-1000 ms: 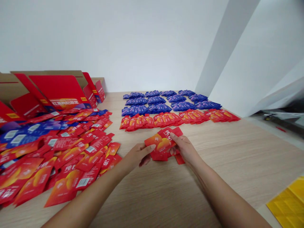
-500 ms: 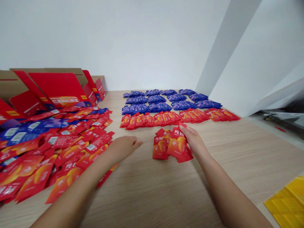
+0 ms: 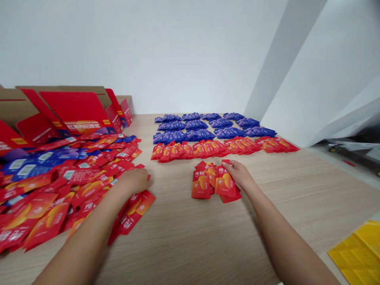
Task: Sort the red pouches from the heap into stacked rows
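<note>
My right hand [image 3: 240, 173] pinches the top corner of a red sachet [image 3: 225, 183] printed with orange fruit. That sachet overlaps a small cluster of like red sachets [image 3: 201, 185] on the table. On the left, my left hand [image 3: 137, 181] is at the right edge of a big loose pile of red sachets [image 3: 89, 178]. Its fingers are curled down and partly hidden; a bit of red shows by the fingertips, but I cannot make out what they hold. Below that hand, a few red sachets [image 3: 138, 209] stick out onto the bare wood.
Blue sachet bundles [image 3: 196, 124] lie in rows at the back of the table [image 3: 184, 241], with a row of red sachet bundles [image 3: 209, 148] before them. Blue sachets [image 3: 38, 160] mix into the pile. Open red cartons [image 3: 74, 107] stand behind it. A yellow padded item [image 3: 359, 253] is at lower right.
My left hand has moved left from the bare table to the pile's edge, and sachets there have shifted. The sachet in my right hand now hangs straighter, slightly lower, over the cluster.
</note>
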Available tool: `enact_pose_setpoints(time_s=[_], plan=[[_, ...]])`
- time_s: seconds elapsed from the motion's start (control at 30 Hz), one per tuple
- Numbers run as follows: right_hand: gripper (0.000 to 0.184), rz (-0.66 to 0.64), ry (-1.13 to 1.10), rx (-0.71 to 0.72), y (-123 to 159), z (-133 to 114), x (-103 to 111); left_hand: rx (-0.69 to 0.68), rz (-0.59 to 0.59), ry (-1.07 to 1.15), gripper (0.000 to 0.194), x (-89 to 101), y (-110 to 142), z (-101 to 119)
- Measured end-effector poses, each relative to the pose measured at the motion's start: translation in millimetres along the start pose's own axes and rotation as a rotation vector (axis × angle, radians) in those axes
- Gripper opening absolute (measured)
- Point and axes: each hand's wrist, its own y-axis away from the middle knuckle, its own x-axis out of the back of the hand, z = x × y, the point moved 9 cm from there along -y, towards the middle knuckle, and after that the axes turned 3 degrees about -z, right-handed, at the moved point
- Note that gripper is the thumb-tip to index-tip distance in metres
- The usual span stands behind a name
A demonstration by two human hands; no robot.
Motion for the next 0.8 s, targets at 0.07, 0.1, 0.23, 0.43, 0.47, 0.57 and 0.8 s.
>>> enact_pose_setpoints(time_s=[0.07,0.1,0.23,0.43,0.47,0.57,0.8], plan=[[0.03,0.032,0.041,-0.006,-1,3,5,0.026,-0.027,-0.041,0.037,1.2,2,-1],[0.03,0.046,0.06,-0.008,-1,3,7,0.038,-0.041,-0.063,0.038,2.8,4,-2],[0.028,0.089,0.15,-0.012,0,3,13,0.002,0.012,-0.068,0.04,22.7,18,-1],[0.027,0.29,0.256,0.257,19,-44,29,-0.301,0.159,0.262,0.032,57.8,41,25],[0.027,0.316,0.202,0.316,26,-55,30,-0.359,0.203,0.309,0.032,63.2,46,33],[0.035,0.123,-0.161,0.273,37,-70,13,-0.503,0.403,0.364,0.032,75.7,63,63],[0.058,-0.823,-0.83,-0.155,91,-94,-88,-0.826,0.76,0.257,0.029,59.2,105,120]])
